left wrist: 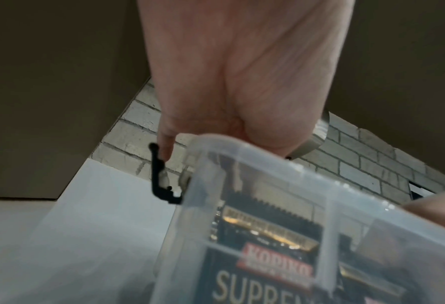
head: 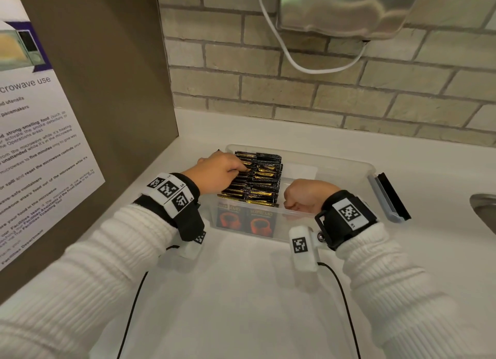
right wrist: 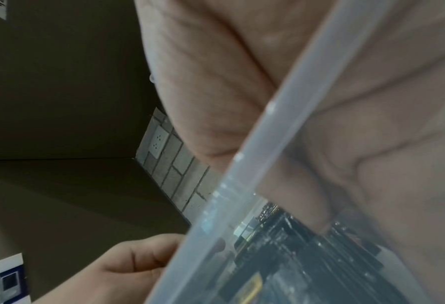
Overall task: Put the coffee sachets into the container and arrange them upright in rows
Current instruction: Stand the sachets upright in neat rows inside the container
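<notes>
Black-and-gold coffee sachets stand on edge in two rows at the left end of the clear container on the white counter. Left hand curls its fingertips onto the sachet tops, likely squaring them. Right hand is fisted inside the bare right half against the pack, probably bracing it; whether it holds anything, cannot tell.

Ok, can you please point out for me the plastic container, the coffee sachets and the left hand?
container (head: 332,162), head view, bare far rim.
coffee sachets (head: 261,180), head view, top edges of the upright rows.
left hand (head: 218,172), head view, back of the hand.
</notes>
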The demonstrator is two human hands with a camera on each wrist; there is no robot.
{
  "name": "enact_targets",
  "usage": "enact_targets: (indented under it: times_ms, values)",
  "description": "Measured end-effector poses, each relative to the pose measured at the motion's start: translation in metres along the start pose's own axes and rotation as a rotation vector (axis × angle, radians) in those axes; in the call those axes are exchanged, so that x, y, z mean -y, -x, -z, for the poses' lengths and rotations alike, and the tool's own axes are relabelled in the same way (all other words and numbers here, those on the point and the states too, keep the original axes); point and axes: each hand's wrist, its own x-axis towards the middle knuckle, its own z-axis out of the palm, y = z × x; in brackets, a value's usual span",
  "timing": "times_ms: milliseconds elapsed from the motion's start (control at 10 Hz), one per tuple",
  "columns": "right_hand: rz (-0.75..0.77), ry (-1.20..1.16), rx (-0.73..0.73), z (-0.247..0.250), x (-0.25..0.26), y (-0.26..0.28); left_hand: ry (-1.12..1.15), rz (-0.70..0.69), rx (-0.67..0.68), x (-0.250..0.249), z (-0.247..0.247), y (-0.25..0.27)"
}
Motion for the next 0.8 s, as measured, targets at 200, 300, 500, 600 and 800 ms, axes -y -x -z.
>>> enact_targets:
  times_ms: [200, 300, 500, 600, 800]
  values:
    - [0.001, -0.056, 0.039, -0.006, 0.004, -0.01, -0.007, 0.002, 0.014, -0.006, -0.008, 0.007]
    - [-0.018, -0.274, -0.014, -0.003, 0.002, -0.012, 0.048, 0.008, -0.062, -0.01, -0.011, 0.01]
    - [-0.034, -0.577, -0.047, -0.001, 0.009, -0.017, 0.202, 0.097, -0.096, -0.012, -0.017, 0.01]
    - [-0.077, -0.672, -0.053, 0.002, 0.012, -0.021, 0.239, 0.099, -0.09, -0.015, -0.015, 0.013]
    - [-0.029, -0.711, -0.039, 0.008, 0.016, -0.026, 0.226, 0.117, -0.072, -0.014, -0.015, 0.013]
